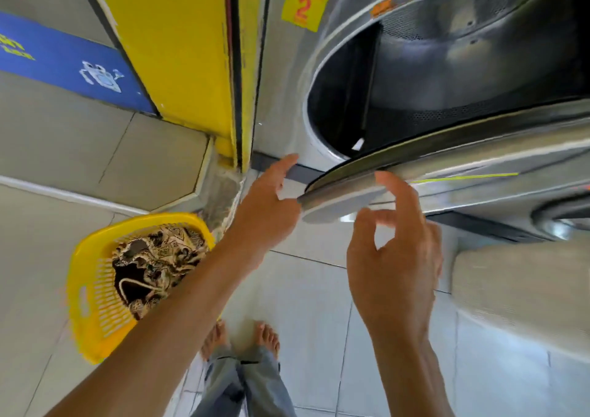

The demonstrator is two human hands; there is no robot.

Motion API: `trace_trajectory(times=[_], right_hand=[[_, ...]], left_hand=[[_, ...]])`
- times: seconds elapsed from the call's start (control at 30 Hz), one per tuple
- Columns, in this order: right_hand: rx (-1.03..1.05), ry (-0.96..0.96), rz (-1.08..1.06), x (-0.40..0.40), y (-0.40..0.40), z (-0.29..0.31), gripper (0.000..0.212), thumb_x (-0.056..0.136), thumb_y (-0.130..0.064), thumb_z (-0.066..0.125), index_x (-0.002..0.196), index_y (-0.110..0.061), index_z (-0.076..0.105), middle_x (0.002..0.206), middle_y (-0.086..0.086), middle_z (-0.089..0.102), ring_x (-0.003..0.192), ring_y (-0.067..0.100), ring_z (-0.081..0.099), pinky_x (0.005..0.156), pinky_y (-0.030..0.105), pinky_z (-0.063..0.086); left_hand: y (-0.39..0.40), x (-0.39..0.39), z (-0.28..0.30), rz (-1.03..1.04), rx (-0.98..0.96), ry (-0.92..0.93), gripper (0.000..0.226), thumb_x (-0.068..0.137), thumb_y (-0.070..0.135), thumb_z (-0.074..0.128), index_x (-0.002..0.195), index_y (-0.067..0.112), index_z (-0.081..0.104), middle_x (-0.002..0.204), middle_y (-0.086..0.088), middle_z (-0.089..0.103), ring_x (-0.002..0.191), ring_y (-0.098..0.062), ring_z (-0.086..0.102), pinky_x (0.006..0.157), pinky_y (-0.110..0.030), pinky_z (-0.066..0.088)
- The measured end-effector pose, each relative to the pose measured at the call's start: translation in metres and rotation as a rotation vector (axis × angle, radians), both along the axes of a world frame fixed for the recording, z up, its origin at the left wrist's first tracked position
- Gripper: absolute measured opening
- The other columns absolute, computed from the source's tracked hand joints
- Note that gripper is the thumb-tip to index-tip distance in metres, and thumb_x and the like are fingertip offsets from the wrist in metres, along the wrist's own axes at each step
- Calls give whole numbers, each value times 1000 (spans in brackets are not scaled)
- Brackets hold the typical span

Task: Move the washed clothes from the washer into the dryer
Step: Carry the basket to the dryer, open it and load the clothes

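Note:
A steel dryer (287, 103) fills the upper right, its round drum (463, 65) dark and bare inside. Its door (399, 174) swings across the opening, edge-on to me. My left hand (265, 212) is at the door's left edge, fingers spread, thumb against the rim. My right hand (392, 257) hovers just below the door with fingers apart, holding nothing. On the floor at lower left stands a yellow laundry basket (86, 308) with patterned black-and-cream clothes (153, 260) in it.
A yellow pillar (182, 43) stands left of the dryer. A second machine's open door (523, 292) juts out at lower right. My bare feet (242, 337) stand on pale floor tiles (313, 305) between basket and machines.

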State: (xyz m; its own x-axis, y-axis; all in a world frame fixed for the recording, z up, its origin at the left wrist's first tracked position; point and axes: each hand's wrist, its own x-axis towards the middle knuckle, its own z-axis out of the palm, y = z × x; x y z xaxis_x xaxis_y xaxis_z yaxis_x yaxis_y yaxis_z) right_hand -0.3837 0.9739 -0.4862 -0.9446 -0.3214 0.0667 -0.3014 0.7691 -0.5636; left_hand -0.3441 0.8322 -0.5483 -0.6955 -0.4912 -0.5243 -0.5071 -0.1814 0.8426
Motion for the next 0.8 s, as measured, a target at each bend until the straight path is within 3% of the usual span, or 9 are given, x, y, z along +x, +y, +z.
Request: trace_trajectory(times=[0.07,0.17,0.23,0.33,0.4,0.47,0.57,0.7,0.8], right_hand=[[-94,55,-79,-8,4,9,41,97,-29,57,137,-38,51,112,-11,63,106,12,50,92,22,39],[-237,97,-144,-14,-3,12,35,97,-33,57,131,-27,57,125,-9,61,117,14,54,96,42,48],[-307,72,-185,-13,-8,11,32,96,-36,57,126,-24,58,123,-7,64,116,17,58,96,37,48],[-356,55,-248,-5,-5,12,26,95,-39,60,116,-24,57,104,-17,63,103,10,61,95,41,49],[-373,53,-277,5,7,13,19,95,-34,62,111,-28,54,93,-22,60,93,4,62,92,46,50],[-392,29,-289,17,25,11,23,94,-25,63,109,-35,48,96,-21,62,94,7,64,89,48,52],[-390,-2,-283,37,64,10,35,94,-19,64,108,-42,42,102,-21,63,96,10,66,85,43,55],[-405,-29,-293,64,129,17,35,93,-15,65,109,-36,43,102,-15,62,94,8,63,80,17,50],[-379,-110,-379,84,183,27,34,91,-11,63,106,-35,44,100,-11,64,94,10,63,78,24,53]], left_hand=[[9,-24,19,-116,-94,70,79,90,-2,51,148,47,31,142,18,40,126,-1,40,91,-13,35],[30,-40,32,-275,-144,127,80,91,-8,52,150,42,32,132,23,45,120,3,45,89,-6,43],[34,-37,30,-285,-135,130,81,90,-11,56,148,42,35,138,24,48,126,5,46,97,-8,45],[36,-24,35,-367,-157,69,84,90,-13,49,147,47,35,137,24,52,125,7,48,81,3,44],[45,-12,38,-459,-203,42,80,95,-4,48,147,54,29,136,24,55,124,4,53,79,-3,47],[59,3,38,-510,-217,9,76,100,6,49,143,63,23,139,26,52,128,1,50,92,-15,49],[89,26,39,-519,-201,-8,82,96,0,48,139,67,27,143,28,48,134,-1,45,104,-35,49],[157,48,76,-447,-170,7,58,89,9,53,120,58,52,118,27,63,112,1,58,84,-15,47],[212,48,86,-282,-187,-63,47,86,-1,53,101,42,66,105,17,69,104,-5,64,81,-21,49]])
